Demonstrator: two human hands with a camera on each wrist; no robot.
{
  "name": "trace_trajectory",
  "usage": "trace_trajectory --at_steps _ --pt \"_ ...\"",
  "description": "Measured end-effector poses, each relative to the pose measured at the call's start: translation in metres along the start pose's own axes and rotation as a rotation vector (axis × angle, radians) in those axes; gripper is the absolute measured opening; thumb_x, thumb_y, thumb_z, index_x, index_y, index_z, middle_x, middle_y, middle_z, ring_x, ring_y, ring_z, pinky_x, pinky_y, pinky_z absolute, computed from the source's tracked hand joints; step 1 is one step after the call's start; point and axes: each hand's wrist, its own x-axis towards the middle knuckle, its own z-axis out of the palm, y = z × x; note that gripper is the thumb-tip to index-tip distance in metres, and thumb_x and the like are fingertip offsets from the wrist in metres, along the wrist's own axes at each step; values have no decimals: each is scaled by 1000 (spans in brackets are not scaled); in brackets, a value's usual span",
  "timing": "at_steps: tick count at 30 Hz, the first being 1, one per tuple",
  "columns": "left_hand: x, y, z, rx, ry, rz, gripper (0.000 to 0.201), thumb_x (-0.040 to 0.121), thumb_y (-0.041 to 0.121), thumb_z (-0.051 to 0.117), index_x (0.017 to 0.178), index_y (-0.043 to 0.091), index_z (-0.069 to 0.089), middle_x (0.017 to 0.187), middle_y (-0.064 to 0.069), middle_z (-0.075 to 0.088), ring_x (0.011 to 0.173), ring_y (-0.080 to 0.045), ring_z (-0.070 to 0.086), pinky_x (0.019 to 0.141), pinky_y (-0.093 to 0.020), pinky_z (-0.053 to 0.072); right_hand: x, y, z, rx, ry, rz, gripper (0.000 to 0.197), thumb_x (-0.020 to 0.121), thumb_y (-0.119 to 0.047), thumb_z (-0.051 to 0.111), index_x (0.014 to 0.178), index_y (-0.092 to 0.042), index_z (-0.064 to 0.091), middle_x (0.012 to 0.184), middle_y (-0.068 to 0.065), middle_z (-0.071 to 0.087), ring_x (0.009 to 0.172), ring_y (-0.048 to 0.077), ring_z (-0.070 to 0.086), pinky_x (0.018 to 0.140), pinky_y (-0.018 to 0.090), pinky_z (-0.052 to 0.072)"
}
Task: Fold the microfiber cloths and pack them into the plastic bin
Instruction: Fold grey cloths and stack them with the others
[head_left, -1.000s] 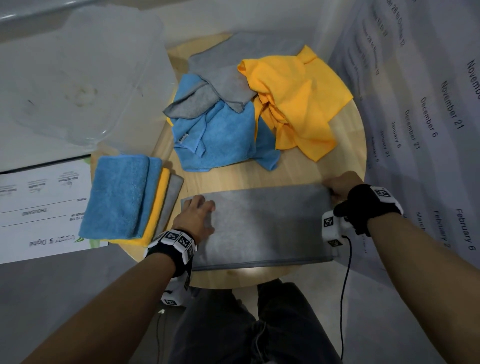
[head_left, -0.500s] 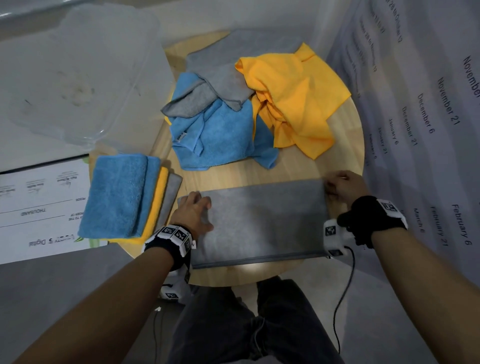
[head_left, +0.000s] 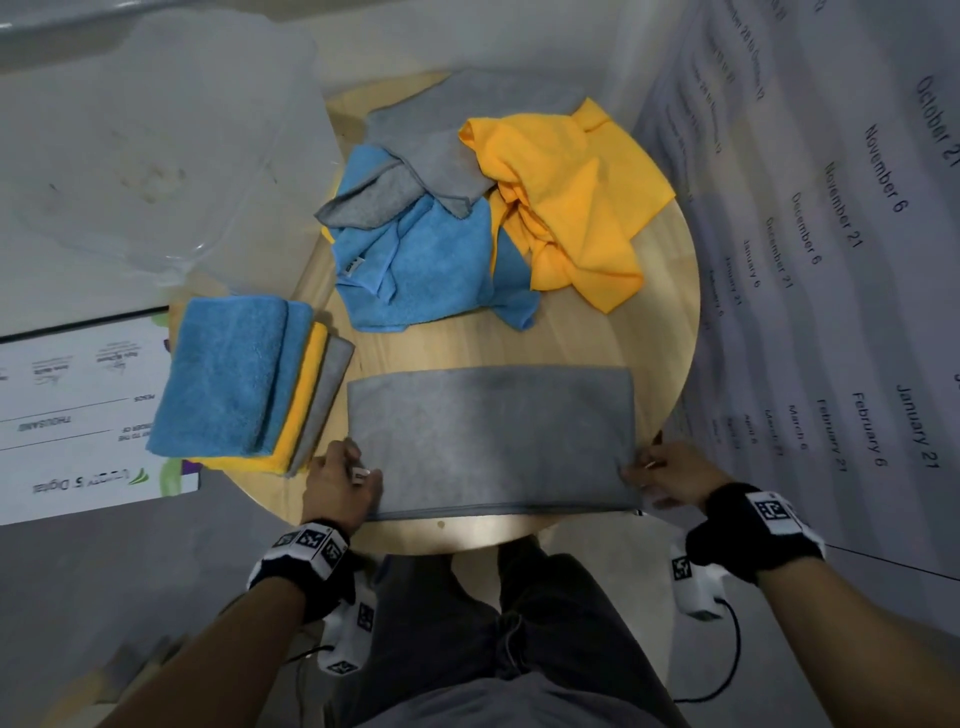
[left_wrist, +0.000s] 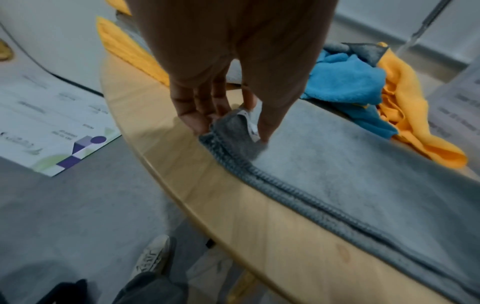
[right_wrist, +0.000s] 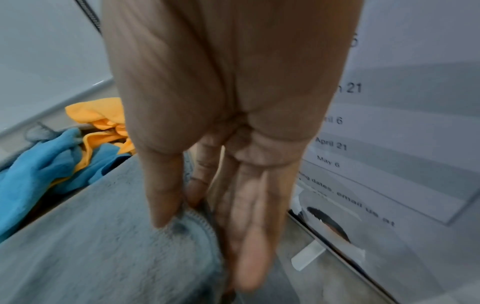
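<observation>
A grey microfiber cloth (head_left: 493, 436), folded into a long rectangle, lies flat on the near part of the round wooden table (head_left: 665, 322). My left hand (head_left: 358, 470) pinches its near left corner (left_wrist: 233, 131), where a white tag shows, between thumb and fingers. My right hand (head_left: 644, 467) pinches the near right corner (right_wrist: 192, 218), thumb on top. A stack of folded blue, orange and grey cloths (head_left: 239, 379) sits at the table's left edge. The clear plastic bin (head_left: 156, 130) stands beyond it at the upper left.
A loose heap of unfolded cloths fills the far half of the table: blue (head_left: 431, 265), orange (head_left: 571, 197), grey (head_left: 431, 140). A printed board (head_left: 67, 415) lies left of the table. A banner with dates (head_left: 831, 260) hangs close on the right.
Both hands slid toward me along the grey cloth's short edges, from its far and middle parts to the near corners, and now pinch them. The cloth itself has stayed flat.
</observation>
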Motion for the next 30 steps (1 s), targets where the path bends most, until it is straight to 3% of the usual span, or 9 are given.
trace_trajectory --at_steps 2,8,10,13,15,18,21,24,30 --pt "-2 1 -2 -74 -23 -51 33 75 13 71 95 14 45 93 -13 58 83 -31 56 72 -33 42 -5 -2 2 99 -40 1 22 85 -16 70 101 -6 59 93 12 62 75 27 63 56 29 57" --pt "3 -4 -9 -376 -105 -99 43 75 -2 68 94 26 42 97 -10 56 85 -26 56 71 -32 45 7 2 -4 257 43 -119 24 79 4 70 99 2 56 90 18 58 84 30 60 57 30 59" --pt "2 -3 -11 -498 -139 -114 44 75 -5 69 95 26 45 101 -12 57 86 -25 55 67 -31 47 13 6 -6 252 45 -126 30 77 4 73 101 2 56 85 12 55 80 26 59 58 33 59" --pt "3 4 -11 -655 -142 -141 41 75 11 77 107 18 53 103 -7 61 89 -23 59 73 -35 52 17 4 -7 -82 172 -165 36 72 -14 80 80 -12 45 73 1 47 70 23 53 62 35 48" --pt "9 8 -11 -690 -120 -144 34 76 21 77 106 22 60 103 -6 63 92 -24 61 78 -38 54 16 -12 1 -285 431 -267 32 79 -28 73 89 -13 47 84 4 50 80 29 52 66 36 40" --pt "19 11 -9 -691 -120 -107 23 82 8 69 102 19 66 108 -14 65 96 -26 62 80 -37 54 18 -56 43 -587 651 -588 36 88 -26 58 114 -2 55 116 19 56 105 36 57 85 42 42" --pt "25 11 -6 -636 -201 -50 42 81 -9 61 113 18 63 119 -9 60 104 -23 58 86 -35 51 31 -95 99 -788 374 -833 53 93 -29 48 136 2 44 142 21 42 132 35 40 113 44 25" --pt "35 7 -4 -489 -241 23 58 81 -5 66 130 20 49 131 -4 47 118 -20 50 101 -36 43 50 -114 132 -903 171 -738 63 98 -37 37 150 -8 15 159 10 6 147 27 0 115 48 -7" --pt "44 4 -11 -238 -277 131 72 83 -1 66 144 13 32 141 -6 34 125 -14 36 104 -23 31 70 -86 97 -959 322 -494 86 77 -60 -10 152 -19 1 159 8 -9 146 25 -13 114 50 -9"
